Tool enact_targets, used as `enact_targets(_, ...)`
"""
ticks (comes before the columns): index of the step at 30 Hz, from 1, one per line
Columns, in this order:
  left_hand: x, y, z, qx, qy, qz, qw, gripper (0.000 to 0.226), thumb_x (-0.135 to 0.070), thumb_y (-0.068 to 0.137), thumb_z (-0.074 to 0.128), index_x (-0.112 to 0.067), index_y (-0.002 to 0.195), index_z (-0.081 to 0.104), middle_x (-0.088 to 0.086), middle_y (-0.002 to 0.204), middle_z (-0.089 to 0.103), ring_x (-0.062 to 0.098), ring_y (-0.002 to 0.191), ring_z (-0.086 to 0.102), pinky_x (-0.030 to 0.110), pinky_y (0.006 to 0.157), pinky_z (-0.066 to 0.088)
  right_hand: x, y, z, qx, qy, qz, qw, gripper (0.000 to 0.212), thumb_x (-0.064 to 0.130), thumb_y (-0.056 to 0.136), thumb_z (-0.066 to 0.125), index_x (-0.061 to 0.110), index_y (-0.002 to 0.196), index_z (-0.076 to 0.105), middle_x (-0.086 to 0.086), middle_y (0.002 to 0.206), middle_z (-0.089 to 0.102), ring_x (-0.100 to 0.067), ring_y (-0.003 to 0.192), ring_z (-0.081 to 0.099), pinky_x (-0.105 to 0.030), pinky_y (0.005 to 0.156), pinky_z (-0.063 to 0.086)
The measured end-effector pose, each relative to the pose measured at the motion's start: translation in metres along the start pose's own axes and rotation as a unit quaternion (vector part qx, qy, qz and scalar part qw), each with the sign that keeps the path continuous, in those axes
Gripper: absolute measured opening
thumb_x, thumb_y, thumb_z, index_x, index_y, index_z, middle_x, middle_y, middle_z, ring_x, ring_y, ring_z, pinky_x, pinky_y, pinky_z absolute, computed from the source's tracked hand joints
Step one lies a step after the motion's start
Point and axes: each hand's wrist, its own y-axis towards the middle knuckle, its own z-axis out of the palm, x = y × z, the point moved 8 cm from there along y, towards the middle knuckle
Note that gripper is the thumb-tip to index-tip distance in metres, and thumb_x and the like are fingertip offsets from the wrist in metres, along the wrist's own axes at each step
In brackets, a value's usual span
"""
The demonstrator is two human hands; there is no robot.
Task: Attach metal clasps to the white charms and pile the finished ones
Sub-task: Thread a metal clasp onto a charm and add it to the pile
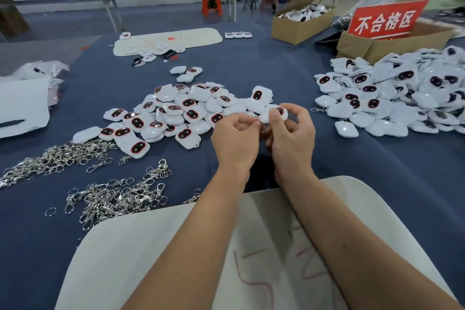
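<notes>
Right under my arms lies a cream mat [141,254] with red scribbles on it, at the near edge of the bench [251,63]. Both my hands are up over the blue cloth, close together. With my right hand [293,131] I pinch one white charm [275,114] between thumb and fingers. With my left hand [236,137] I pinch something small right beside the charm. I think it is a metal clasp, but it is too tiny and hidden to see well.

So I think I am in the joining step, putting the clasp onto this charm.

More loose charms [176,113] wait in a heap just past my left hand. Shiny clasps [110,199] lie in a tangle on my near left. A much bigger heap of charms [397,98] sits on my right, and a few there show little clasps, so I guess that is the done pile.

Next I must get the ring through the charm's little loop. That needs slow, careful fingers. Then the charm should go onto the right pile, and I can take a new one.
</notes>
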Motion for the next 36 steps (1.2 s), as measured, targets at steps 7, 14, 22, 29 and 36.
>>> enact_targets(7, -0.03, -0.013, 0.066, 0.084, 0.147, 0.178, 0.969, 0.016, -0.003, 0.089, 0.064, -0.011, 0.097, 0.075, -0.003, 0.091, 0.075, 0.011, 0.086, 0.069, 0.028, 0.083, 0.056, 0.014, 0.016, -0.057, -0.199, -0.056, -0.044, 0.977, 0.077, 0.014, 0.1, 0.064, 0.021, 0.164, 0.023, -0.009, 0.117, 0.075, -0.016, 0.092, 0.072, -0.045, 0.1, 0.055)
enact_targets(14, -0.03, -0.006, 0.0, -0.013, 0.351, 0.249, 0.903, 0.02, -0.004, 0.086, 0.058, -0.015, 0.093, 0.074, 0.004, 0.097, 0.069, 0.028, 0.098, 0.058, 0.04, 0.088, 0.045, 0.03, -0.006, 0.017, 0.062, -0.356, -0.206, 0.91, 0.031, 0.002, 0.095, 0.06, 0.012, 0.121, 0.073, 0.0, 0.102, 0.075, -0.017, 0.094, 0.058, -0.028, 0.089, 0.045)
enact_targets(22, -0.027, 0.0, -0.091, -0.112, 0.493, 0.164, 0.847, 0.025, -0.011, 0.082, 0.061, -0.019, 0.104, 0.07, 0.006, 0.114, 0.063, 0.031, 0.109, 0.052, 0.038, 0.087, 0.041, 0.024, -0.064, 0.081, 0.296, -0.508, -0.377, 0.716, 0.018, 0.022, 0.098, 0.064, 0.013, 0.095, 0.079, 0.0, 0.101, 0.072, -0.027, 0.103, 0.051, -0.044, 0.087, 0.044)
enact_targets(29, -0.03, 0.02, -0.137, -0.014, 0.413, 0.096, 0.905, 0.036, 0.007, 0.074, 0.053, -0.022, 0.074, 0.074, -0.008, 0.083, 0.07, 0.018, 0.086, 0.066, 0.037, 0.084, 0.056, 0.005, -0.096, 0.104, 0.44, -0.44, -0.319, 0.715, 0.023, 0.038, 0.098, 0.07, 0.017, 0.107, 0.078, 0.001, 0.106, 0.064, -0.019, 0.103, 0.05, -0.042, 0.089, 0.048)
enact_targets(36, -0.029, 0.017, -0.131, 0.083, 0.523, 0.045, 0.847, 0.032, 0.001, 0.078, 0.057, -0.028, 0.073, 0.067, -0.002, 0.095, 0.069, 0.021, 0.093, 0.065, 0.035, 0.081, 0.056, -0.005, -0.09, 0.102, 0.499, -0.405, -0.203, 0.739, 0.027, 0.049, 0.077, 0.088, 0.03, 0.093, 0.075, 0.004, 0.104, 0.054, -0.014, 0.103, 0.053, -0.032, 0.088, 0.047)
